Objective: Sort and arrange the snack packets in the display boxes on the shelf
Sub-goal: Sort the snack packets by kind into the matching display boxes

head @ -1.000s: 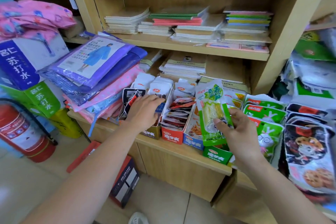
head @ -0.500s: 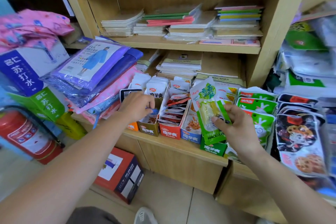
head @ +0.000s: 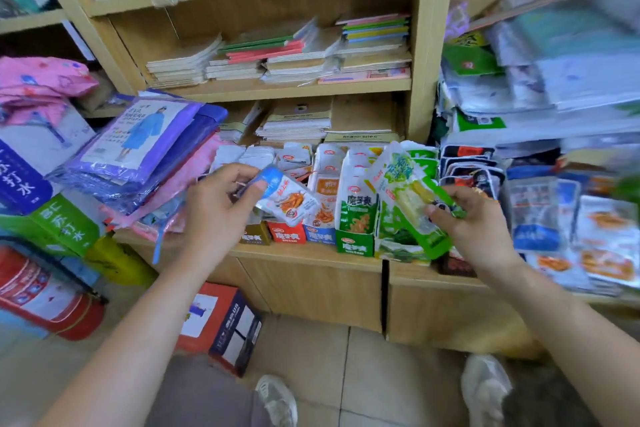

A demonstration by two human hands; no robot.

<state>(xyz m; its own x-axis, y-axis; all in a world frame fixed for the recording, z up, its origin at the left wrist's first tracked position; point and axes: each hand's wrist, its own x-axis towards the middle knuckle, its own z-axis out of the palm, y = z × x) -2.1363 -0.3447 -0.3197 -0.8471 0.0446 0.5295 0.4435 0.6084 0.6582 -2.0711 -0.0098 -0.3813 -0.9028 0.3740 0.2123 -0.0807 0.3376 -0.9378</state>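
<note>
A row of small display boxes stands on the wooden shelf ledge: a brown box, a red box, a blue box and a green box, each filled with snack packets. My left hand pinches a small blue-and-white snack packet above the brown and red boxes. My right hand grips a taller green-and-clear packet, tilted, in front of the green boxes at the right end of the row.
Stacked raincoat packs lie left of the boxes. More snack bags pile up on the right. Notebooks fill the shelf above. A red fire extinguisher and a red carton sit on the floor, near my shoes.
My left hand has pulled a blue-and-white packet up out of the left boxes. The right hand keeps its green packet. The view has swung to the left and blurred at the right.
</note>
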